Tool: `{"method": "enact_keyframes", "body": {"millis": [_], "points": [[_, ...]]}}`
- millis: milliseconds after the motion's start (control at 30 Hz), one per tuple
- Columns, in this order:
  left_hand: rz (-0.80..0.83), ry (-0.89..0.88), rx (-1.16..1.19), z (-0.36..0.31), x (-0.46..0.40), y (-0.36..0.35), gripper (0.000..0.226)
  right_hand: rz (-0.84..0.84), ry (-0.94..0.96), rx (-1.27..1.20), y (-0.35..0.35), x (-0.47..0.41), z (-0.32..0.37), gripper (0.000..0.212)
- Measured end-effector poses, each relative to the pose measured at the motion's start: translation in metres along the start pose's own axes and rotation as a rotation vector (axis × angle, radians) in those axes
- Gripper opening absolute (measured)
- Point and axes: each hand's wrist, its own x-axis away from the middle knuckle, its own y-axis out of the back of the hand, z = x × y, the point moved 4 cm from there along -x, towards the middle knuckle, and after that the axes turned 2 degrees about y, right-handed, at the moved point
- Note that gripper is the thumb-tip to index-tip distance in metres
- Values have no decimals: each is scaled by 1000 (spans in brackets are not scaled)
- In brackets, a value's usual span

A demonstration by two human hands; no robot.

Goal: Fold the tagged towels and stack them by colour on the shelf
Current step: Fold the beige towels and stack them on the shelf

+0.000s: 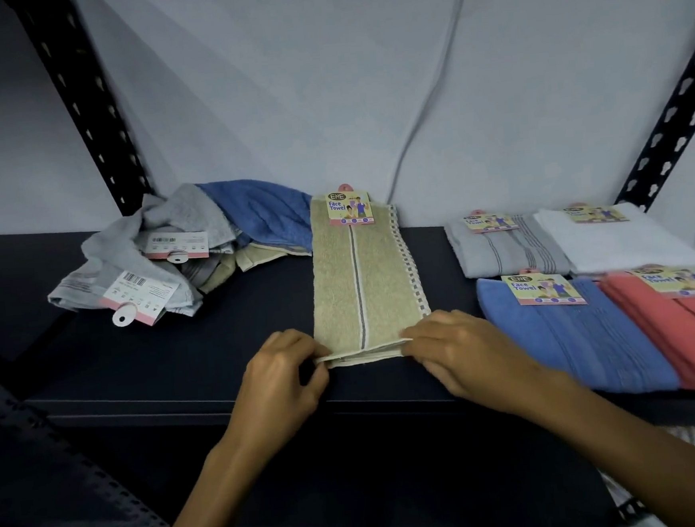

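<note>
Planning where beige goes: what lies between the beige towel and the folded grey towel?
Head view: only bare dark shelf separates beige towel from grey towel.

Two bare arms reach forward from the bottom of the view. The left hand point(282, 378) has its fingers curled and pinches with thumb and fingers. The right hand point(465, 349) lies palm down, fingers bent, pinching too. The hands are near each other, not touching.
</note>
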Motion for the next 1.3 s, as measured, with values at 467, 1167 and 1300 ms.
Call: {"method": "enact_keyframes", "body": {"millis": [467, 1167, 1300], "points": [[90, -103, 125, -8, 28, 15, 20, -48, -377, -483, 33, 24, 35, 26], [402, 177, -468, -25, 16, -29, 89, 373, -581, -48, -15, 1, 52, 91], [425, 172, -359, -27, 3, -17, 87, 341, -609, -161, -5, -5, 42, 75]]}}
